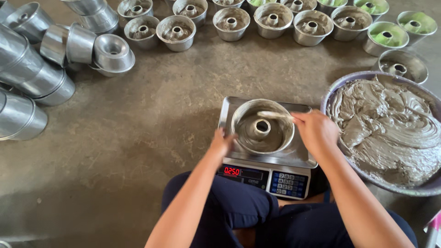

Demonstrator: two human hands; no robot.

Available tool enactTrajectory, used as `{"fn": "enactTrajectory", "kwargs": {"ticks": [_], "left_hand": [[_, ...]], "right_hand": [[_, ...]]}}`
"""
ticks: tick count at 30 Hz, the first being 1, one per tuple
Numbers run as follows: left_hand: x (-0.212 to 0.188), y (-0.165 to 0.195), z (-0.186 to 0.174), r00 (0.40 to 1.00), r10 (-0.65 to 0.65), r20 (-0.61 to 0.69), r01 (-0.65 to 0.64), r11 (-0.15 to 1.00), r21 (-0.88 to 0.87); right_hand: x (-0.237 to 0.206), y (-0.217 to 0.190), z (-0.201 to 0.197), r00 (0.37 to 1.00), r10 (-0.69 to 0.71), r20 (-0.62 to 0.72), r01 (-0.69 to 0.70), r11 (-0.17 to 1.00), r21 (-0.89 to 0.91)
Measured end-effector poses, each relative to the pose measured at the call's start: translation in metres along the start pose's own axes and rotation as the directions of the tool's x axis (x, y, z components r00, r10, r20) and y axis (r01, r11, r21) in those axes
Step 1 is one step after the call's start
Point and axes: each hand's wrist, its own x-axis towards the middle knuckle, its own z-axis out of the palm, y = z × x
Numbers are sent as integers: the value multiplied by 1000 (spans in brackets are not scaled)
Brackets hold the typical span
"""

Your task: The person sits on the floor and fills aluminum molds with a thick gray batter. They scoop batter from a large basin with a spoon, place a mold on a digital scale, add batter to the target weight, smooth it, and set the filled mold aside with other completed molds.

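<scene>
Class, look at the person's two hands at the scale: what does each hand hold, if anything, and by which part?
The right hand grips a batter-coated utensil by its handle end, its tip over the ring mould. The left hand steadies that mould at its near-left rim.

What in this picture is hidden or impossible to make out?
Head view, the only one:
- Right hand: its fingers cover the grip of the spatula.
- Left hand: its fingertips hide part of the ring mould rim.
- Big batter bowl: cut off by the right edge.
- Stacked empty moulds: cut off at the left edge.
</scene>
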Motion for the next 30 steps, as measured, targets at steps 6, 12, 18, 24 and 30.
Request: {"fn": "enactTrajectory", "kwargs": {"ticks": [6,12,18,24,30], "left_hand": [[37,34,10,999,-36,-8,37,993,108],[-57,-8,24,909,-258,328,380,836,-396],[-63,6,36,960,-222,171,276,857,-436],[-52,4,64,987,-155,29,144,812,-566],[-44,-9,64,985,-167,46,159,766,-623]], "right_hand": [[29,-27,19,1000,14,2,-14,1000,8],[-42,20,-18,994,16,-112,-9,998,60],[-96,-4,-38,993,44,109,-52,997,66],[-114,-37,-3,985,-173,22,173,960,-219],[-129,3,-47,963,-205,172,257,890,-377]]}}
